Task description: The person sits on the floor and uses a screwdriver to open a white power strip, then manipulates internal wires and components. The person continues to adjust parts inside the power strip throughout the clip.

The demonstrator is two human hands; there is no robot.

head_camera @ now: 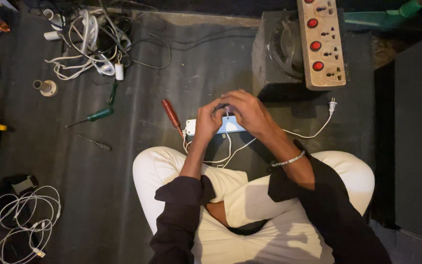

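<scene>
Both hands meet over a small white box-shaped device (225, 125) lying on the dark floor (123, 161) just in front of the person's crossed legs. Left hand (210, 121): grip closed, fingers curled around the device's left portion. Right hand (247, 111): fingers bent down and pinched at the device's top edge; what they pinch is too small to tell. A thin bracelet (289, 160) sits on the right wrist.

White cable (308, 133) runs from the device to the right, ending in a small plug (332, 104). More white cable loops beneath the hands. A red-handled screwdriver (172, 115) lies just left of the device, touching or nearly touching its corner. A green-handled screwdriver (96, 116) lies well apart, further left.

A beige power strip (322, 44) with red switches rests atop a dark speaker box (274, 54) beyond the hands. Tangled white cables (91, 44) occupy the upper left; another coil (23, 220) lies at lower left.
</scene>
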